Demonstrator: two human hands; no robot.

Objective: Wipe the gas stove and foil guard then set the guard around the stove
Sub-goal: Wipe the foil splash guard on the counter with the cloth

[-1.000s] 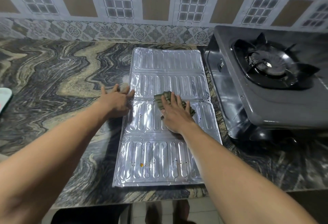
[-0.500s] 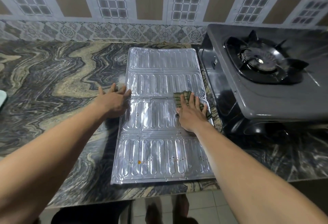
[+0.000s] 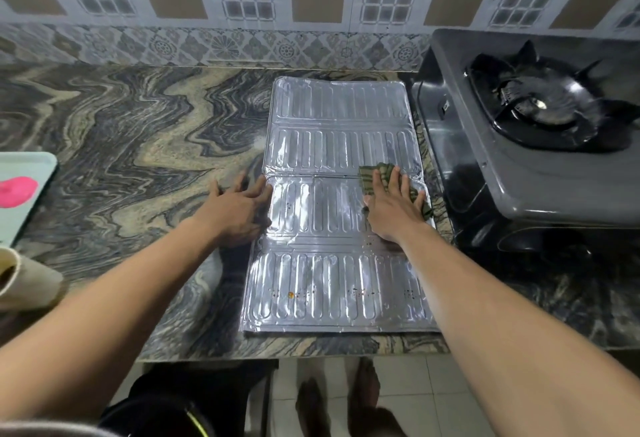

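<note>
The silver foil guard (image 3: 322, 146) lies flat on the marble counter (image 3: 131, 146), left of the dark gas stove (image 3: 533, 173). My right hand (image 3: 393, 210) presses a green striped cloth (image 3: 375, 177) flat on the guard's right side, near its middle fold. My left hand (image 3: 239, 210) rests palm down on the guard's left edge, fingers spread, holding it in place. Small brown spots mark the guard's nearest panel.
A pale tray (image 3: 31, 180) with a pink item sits at the counter's left edge, and a beige cup (image 3: 24, 279) lies nearer me. A tiled wall (image 3: 311, 4) runs behind. The counter's front edge is just below the guard.
My right hand slid the cloth from the guard's middle to its right side. The left hand stayed on the left edge. The camera view shifted, bringing the tray and cup into sight.
</note>
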